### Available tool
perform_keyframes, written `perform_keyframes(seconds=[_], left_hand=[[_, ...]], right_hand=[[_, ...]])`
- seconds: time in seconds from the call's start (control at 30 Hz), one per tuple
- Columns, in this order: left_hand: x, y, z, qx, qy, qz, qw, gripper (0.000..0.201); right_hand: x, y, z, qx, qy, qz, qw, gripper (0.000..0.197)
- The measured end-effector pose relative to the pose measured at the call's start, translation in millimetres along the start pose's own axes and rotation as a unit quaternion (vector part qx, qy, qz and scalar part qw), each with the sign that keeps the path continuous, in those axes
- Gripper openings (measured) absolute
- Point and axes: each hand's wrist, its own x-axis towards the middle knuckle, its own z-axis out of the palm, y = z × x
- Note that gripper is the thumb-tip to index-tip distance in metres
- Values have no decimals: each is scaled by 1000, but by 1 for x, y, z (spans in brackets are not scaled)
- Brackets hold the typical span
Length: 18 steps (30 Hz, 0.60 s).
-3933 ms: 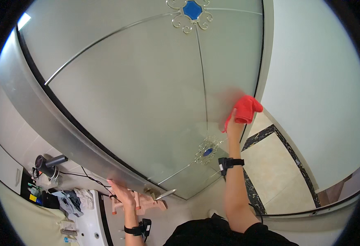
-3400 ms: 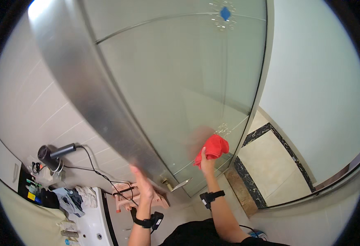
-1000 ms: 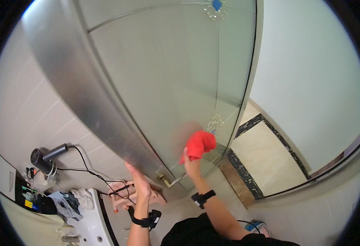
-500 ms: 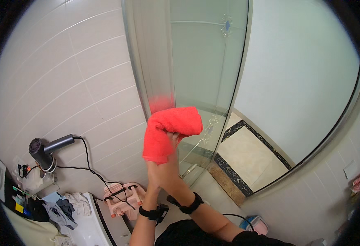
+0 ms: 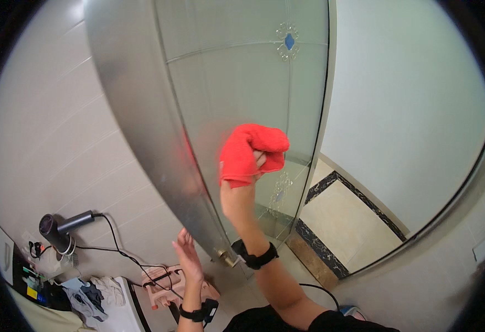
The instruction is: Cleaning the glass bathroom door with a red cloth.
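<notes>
A red towel (image 5: 254, 141) is bunched in my right hand (image 5: 237, 206), its fingers wrapped round the folds. That hand presses the towel up against, or holds it close to, the glass panel (image 5: 220, 91) of a door; which of the two I cannot tell. Lower down and to the left, my left hand (image 5: 188, 259) is held up with its fingers stretched out and nothing in it. It is beside the lower part of the door's wide metal frame (image 5: 137, 105). A brass-coloured handle (image 5: 227, 258) shows low on the door, right of my left hand.
On the left tiled wall (image 5: 82, 160) a hair dryer (image 5: 60, 232) hangs in a holder, its black cord trailing down. Below are a pink folding stool (image 5: 157, 285) and a white surface (image 5: 118, 312) with clothes (image 5: 87, 299). A doorway with a stone sill (image 5: 311, 260) opens at right.
My left hand has come away from beside my right wrist and dropped to the left. The towel has moved right and slightly up, and the metal frame now looks wider and farther left.
</notes>
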Motion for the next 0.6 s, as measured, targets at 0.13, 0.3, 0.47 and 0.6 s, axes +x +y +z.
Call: perform_keyframes(seconds=[0.13, 0.3, 0.47, 0.6], left_hand=[[0, -22, -9, -57, 71, 4, 996, 59], [-2, -14, 26, -3, 123, 42, 991, 61], [-1, -26, 45, 138, 232, 127, 955, 67], [2, -22, 46, 104, 189, 99, 971, 69]], right_hand=[[60, 68, -8, 1, 76, 6, 997, 55], [127, 205, -16, 69, 40, 78, 994, 56], [136, 288, -25, 95, -14, 149, 984, 63], [120, 370, -33, 152, -50, 304, 939, 59]])
